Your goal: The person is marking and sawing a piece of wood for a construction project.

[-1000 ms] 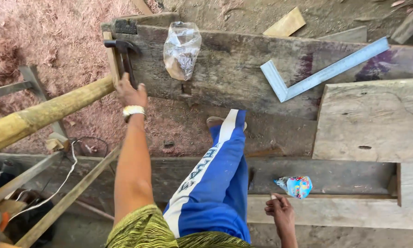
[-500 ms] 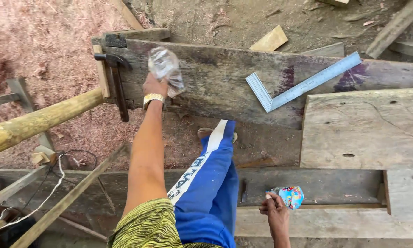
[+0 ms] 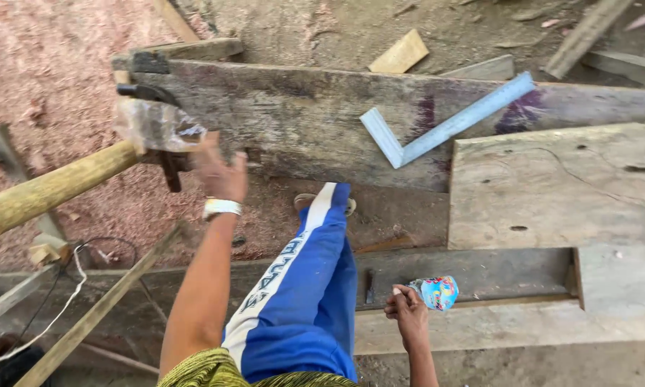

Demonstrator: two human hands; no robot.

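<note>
My left hand (image 3: 221, 174), with a white wristband, grips a crumpled clear plastic bag (image 3: 156, 125) and holds it in the air near a black clamp (image 3: 158, 129) at the left end of a weathered plank (image 3: 301, 115). The bag and hand are blurred by motion. My right hand (image 3: 406, 304) rests low on a lower board (image 3: 480, 272) and holds a small colourful packet (image 3: 437, 292). My leg in blue trousers with a white stripe (image 3: 308, 287) steps between the boards.
A light-blue carpenter's square (image 3: 444, 125) lies on the plank. A wide pale board (image 3: 559, 186) is at right. A thick bamboo pole (image 3: 50, 190) crosses at left above reddish sawdust, with cables (image 3: 72, 287) and wood offcuts (image 3: 401, 51) on the ground.
My left hand took the plastic bag off the plank and pulled it left and toward me. The right hand stayed low with the packet. The camera shifted slightly.
</note>
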